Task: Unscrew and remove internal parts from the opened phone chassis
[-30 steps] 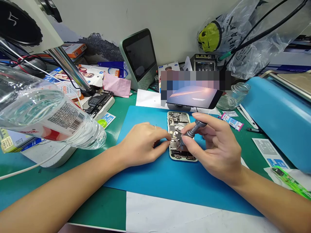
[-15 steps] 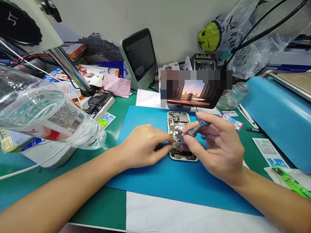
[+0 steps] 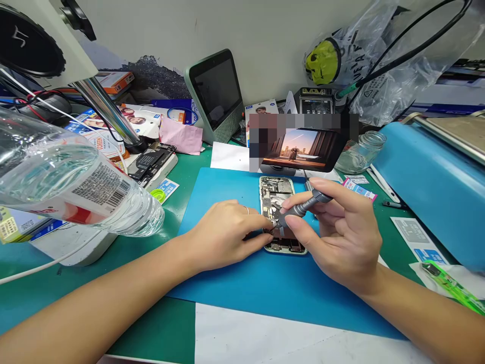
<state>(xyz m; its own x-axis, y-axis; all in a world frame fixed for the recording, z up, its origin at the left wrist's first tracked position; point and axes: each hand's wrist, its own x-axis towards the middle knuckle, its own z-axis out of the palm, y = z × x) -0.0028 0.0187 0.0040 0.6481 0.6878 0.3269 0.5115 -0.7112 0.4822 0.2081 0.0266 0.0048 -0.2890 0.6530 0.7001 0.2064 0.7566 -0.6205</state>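
Observation:
An opened smartphone [image 3: 278,194], its inner parts bare, lies face up on a blue mat [image 3: 235,288]. In my right hand [image 3: 344,227] is a dark grey screwdriver [image 3: 303,206], gripped between thumb and fingers and slanted down to the left over the phone. My left hand [image 3: 227,230] rests on the mat, its thumb and index finger nearly together at the phone's left side, by the screwdriver's lower end. Whatever sits between those fingertips is too small to make out, and the driver's tip is hard to see there.
A water bottle [image 3: 87,182] looms at the left. Behind the mat, a propped phone [image 3: 303,149] shows a picture beside a smart display [image 3: 217,91]. A glass jar [image 3: 361,151], a blue case [image 3: 435,187] and a green cutter [image 3: 450,283] are on the right.
The screwdriver's lower end has come closer to my left fingertips, and its handle tilts a little more. The whole view has shifted slightly.

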